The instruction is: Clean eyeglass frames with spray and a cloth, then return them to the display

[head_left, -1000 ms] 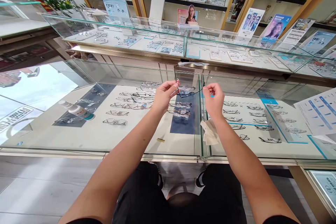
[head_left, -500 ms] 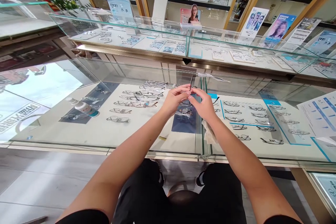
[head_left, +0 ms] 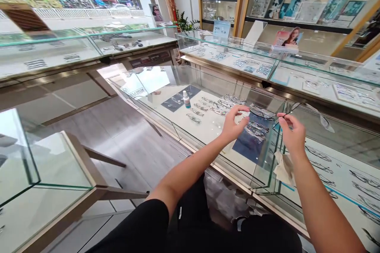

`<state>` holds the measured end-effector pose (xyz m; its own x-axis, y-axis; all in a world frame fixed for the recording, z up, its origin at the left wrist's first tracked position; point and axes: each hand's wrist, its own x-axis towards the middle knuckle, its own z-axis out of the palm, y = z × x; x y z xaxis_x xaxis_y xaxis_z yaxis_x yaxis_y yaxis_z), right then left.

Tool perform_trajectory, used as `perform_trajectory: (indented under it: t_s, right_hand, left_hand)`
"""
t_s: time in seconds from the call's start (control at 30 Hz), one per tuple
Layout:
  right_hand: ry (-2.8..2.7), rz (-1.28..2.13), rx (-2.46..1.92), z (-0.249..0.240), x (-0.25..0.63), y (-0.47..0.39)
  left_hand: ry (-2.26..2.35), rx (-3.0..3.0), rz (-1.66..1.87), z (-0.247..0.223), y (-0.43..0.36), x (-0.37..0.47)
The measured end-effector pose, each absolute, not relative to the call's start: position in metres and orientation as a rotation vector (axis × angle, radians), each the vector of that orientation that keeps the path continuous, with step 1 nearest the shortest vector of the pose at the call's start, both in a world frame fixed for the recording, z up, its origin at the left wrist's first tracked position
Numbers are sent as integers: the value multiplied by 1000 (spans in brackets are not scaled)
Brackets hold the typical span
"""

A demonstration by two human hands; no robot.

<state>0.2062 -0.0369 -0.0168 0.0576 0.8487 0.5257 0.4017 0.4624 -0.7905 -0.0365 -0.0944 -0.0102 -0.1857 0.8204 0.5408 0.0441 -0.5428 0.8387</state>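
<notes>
A pair of thin dark-framed eyeglasses [head_left: 263,116] is held up over the glass display counter [head_left: 208,142]. My right hand [head_left: 293,132] pinches its right end between thumb and fingers. Beyond that hand, a temple with clear plastic wrap [head_left: 325,120] sticks out to the right. My left hand [head_left: 234,124] is at the other end, thumb and index finger spread apart; whether the index fingertip touches the frame I cannot tell. A crumpled beige cloth [head_left: 283,168] lies by my right wrist. Below the hands, several eyeglasses rest on a dark blue mat [head_left: 247,146].
A small white bottle with a blue label [head_left: 187,101] stands on the left part of the counter. More eyeglasses [head_left: 194,118] lie in rows near it. Other glass showcases [head_left: 231,47] line the back and left. A wooden-framed glass table [head_left: 74,166] stands at lower left.
The view has swung left, bringing the window and left showcases in. My hands have moved apart from being together; the left fingers have spread, and the eyeglasses now stretch between the hands.
</notes>
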Motion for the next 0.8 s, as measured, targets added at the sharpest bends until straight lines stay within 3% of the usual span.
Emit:
perform_trajectory:
  t_s: [0.17,0.27,0.47,0.8]
  right_hand:
    - [-1589,340,-1095,-18,210,-37]
    - [-1610,291,-1083,-18,212,-37]
    - [-1619,285,-1115,-16,214,-39]
    - [-1621,301,-1113,-16,212,-40]
  left_hand:
    - [1814,1327,2239,-17,-120,-142]
    - [2082,1147,2236,-28,-111,-201]
    - [1837,1046,1862,-49,-83,-259]
    - [1804,1009,1789,-39,-76,-248]
